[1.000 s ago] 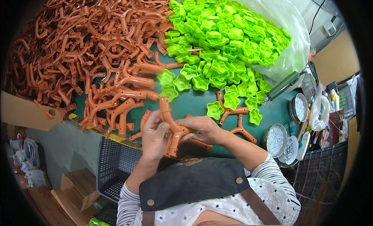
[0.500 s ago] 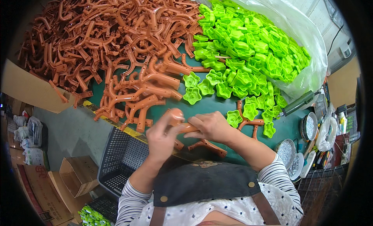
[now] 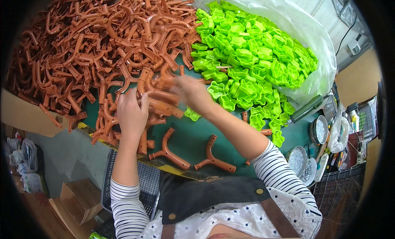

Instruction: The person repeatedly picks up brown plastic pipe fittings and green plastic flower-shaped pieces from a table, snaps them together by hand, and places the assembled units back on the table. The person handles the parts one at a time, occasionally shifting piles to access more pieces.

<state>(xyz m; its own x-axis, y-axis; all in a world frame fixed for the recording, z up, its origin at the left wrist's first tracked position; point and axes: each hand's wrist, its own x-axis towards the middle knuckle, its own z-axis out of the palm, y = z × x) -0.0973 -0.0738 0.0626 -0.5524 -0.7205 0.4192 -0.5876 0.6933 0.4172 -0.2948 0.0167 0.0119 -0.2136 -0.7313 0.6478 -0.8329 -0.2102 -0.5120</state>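
Note:
My left hand (image 3: pixel 132 110) reaches over the near side of the brown pile, its fingers bent round a forked brown plastic branch piece (image 3: pixel 145 80). Smeared by motion, my right hand (image 3: pixel 191 93) is just right of the stacked brown pieces (image 3: pixel 164 105); its fingers cannot be made out, nor whether it holds anything. Two Y-shaped brown branch pieces (image 3: pixel 168 152) lie apart on the green tabletop (image 3: pixel 193 136), nearest me. Bright green star-shaped plastic cups (image 3: pixel 226 101) sit beyond my right forearm, which partly covers more brown pieces.
A large heap of brown pieces (image 3: pixel 90 41) fills the back left; green cups (image 3: pixel 255 46) spill from a clear bag (image 3: pixel 317 46). A dark green power screwdriver (image 3: pixel 306 108) and bowls of small metal parts (image 3: pixel 297 157) stand right. Below the table edge is a dark plastic basket (image 3: pixel 146 179).
The brown branch piece between my hands is no longer held there. My left hand has moved away from me and left into the brown pieces; my right hand has moved away from me.

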